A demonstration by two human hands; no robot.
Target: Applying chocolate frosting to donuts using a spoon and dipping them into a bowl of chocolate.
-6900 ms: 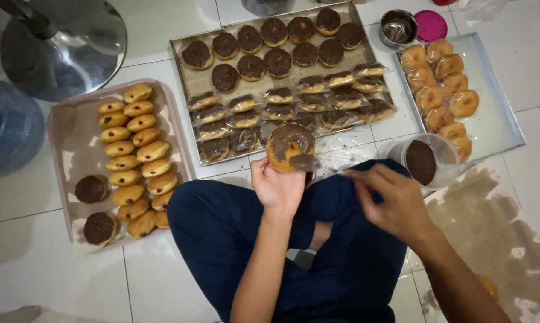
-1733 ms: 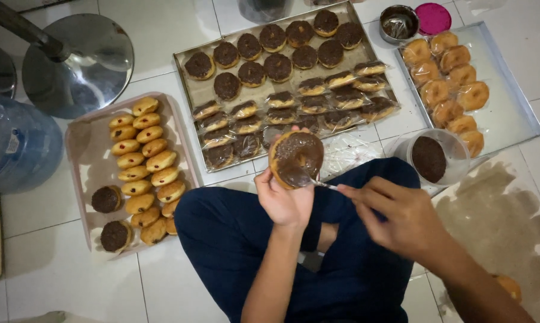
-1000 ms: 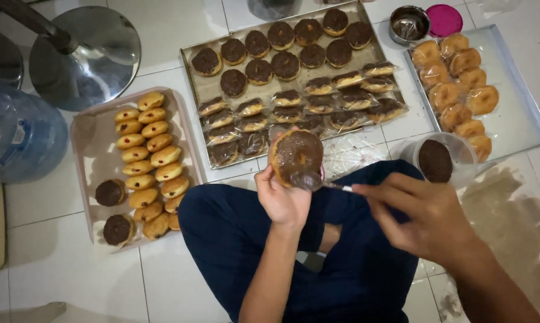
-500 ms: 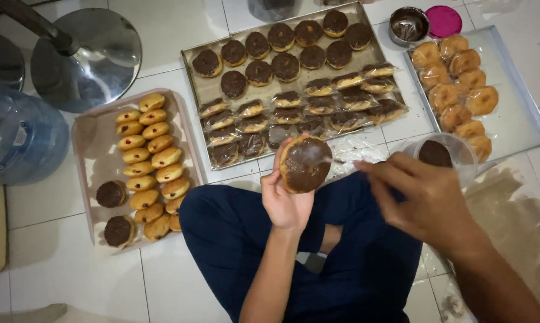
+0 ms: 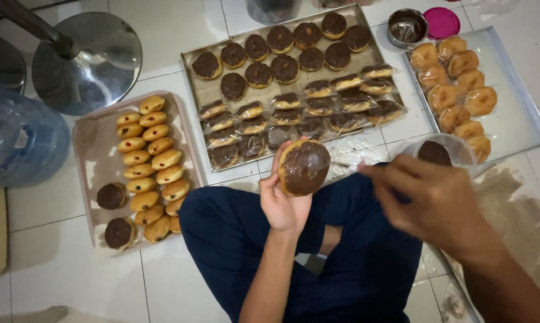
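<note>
White tiled floor (image 5: 60,281), three trays spread on it. Chocolate-topped doughnut (image 5: 303,167) just below the middle tray (image 5: 193,84), held in left hand (image 5: 285,200) fingers. Right hand (image 5: 431,200) blurred, grip unclear, near the chocolate cup (image 5: 437,154).

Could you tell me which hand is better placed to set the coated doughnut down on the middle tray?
Left, probably: the left hand already holds the doughnut beside the tray; the right hand is blurred, apparently holding a tool.
</note>
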